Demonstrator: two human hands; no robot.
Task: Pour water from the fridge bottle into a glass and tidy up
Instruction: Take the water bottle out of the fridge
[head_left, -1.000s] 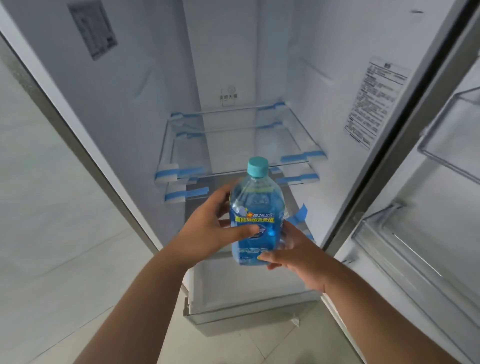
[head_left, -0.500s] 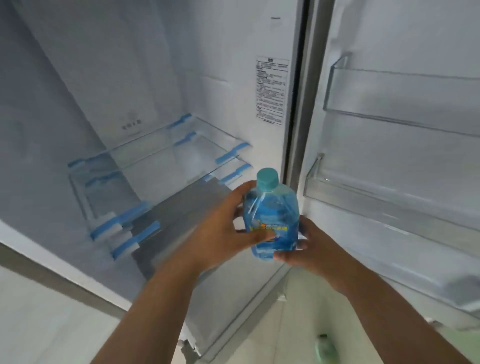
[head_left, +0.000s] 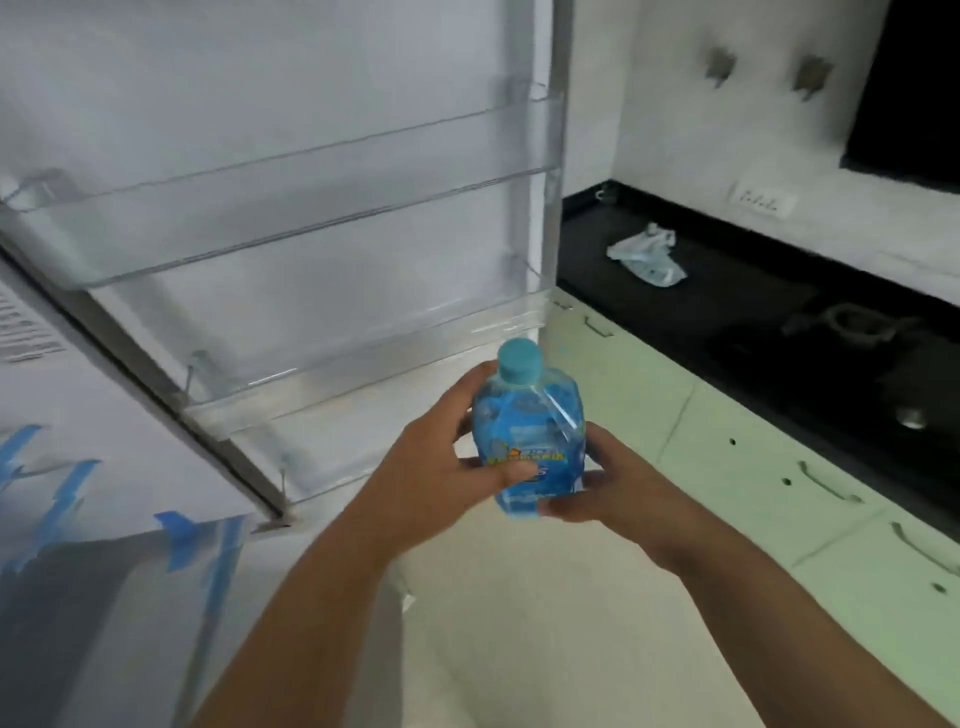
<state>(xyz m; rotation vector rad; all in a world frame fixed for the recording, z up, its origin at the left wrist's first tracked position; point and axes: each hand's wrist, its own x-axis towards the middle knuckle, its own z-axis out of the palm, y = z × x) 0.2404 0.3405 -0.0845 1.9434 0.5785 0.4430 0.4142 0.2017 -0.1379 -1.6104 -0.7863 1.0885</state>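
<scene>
bottle (head_left: 527, 431) carried from fridge, both hands gripping

Bottle: blue water bottle (head_left: 527, 441), teal cap on, upright.
Hands: left hand (head_left: 439, 470) and right hand (head_left: 618, 488) grip its sides.
Behind: open fridge door (head_left: 291, 208); black countertop (head_left: 727, 312) right.

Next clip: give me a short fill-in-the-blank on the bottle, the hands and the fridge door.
1. The blue bottle is held by ____ hands.
2. Its teal cap is still ____ the bottle.
3. The fridge door stands ____.
4. The crumpled wrapper lies on the ____ countertop.

Missing words: both; on; open; black
</scene>
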